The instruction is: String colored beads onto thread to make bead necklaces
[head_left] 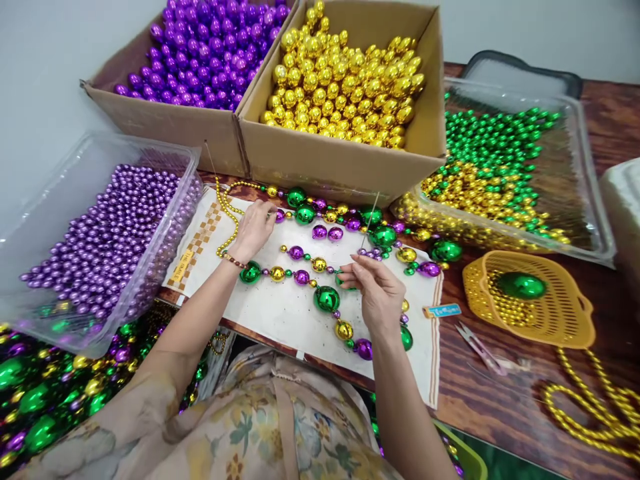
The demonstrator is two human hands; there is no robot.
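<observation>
My left hand [255, 230] has its fingertips pinched at a shiny purple bead [280, 215] at the left end of a bead row. My right hand [379, 293] is closed, fingers together, on a long thin needle [371, 219] that points up. Small purple beads [369, 253] show just beyond those fingertips. Strung green, gold and purple beads, among them a big green one [327, 299], curve over the white cloth [290, 320] between my hands. Two loose purple beads [327, 233] lie farther back. The right fingers partly hide a green bead.
Cardboard boxes of purple [165, 123] and gold balls [345, 87] stand behind the cloth. Clear tubs hold small purple beads [110, 233] at left and green and gold beads [500, 147] at right. A yellow basket [565, 313], thread snips [480, 350] and gold strands [585, 413] lie at right.
</observation>
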